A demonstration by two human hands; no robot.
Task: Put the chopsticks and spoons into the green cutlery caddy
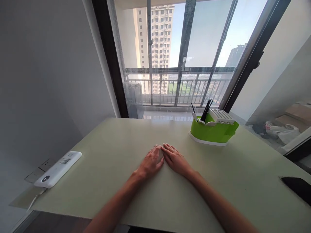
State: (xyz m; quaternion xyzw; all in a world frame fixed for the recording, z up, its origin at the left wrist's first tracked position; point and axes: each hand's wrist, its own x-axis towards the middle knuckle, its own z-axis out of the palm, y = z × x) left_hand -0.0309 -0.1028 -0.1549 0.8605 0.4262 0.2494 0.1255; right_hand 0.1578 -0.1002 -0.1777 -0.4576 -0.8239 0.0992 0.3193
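left hand: flat, palm down, fingers extended; left hand (151,161) touches the table (116,184).
right hand: flat, palm down; right hand (177,161) touches the table.
hand state: together at the fingertips, spread apart toward the wrists.
table: pale green, under both hands and forearms.
green holder: beyond and right of the hands, upright on the table; green holder (211,132) carries black sticks (206,110) and a white slotted part (221,116).
white device: left table edge; white device (59,169) connects to a cable (36,198).
dark object: right table edge; dark object (297,189) partly in view.
window: beyond the table; window (204,42).
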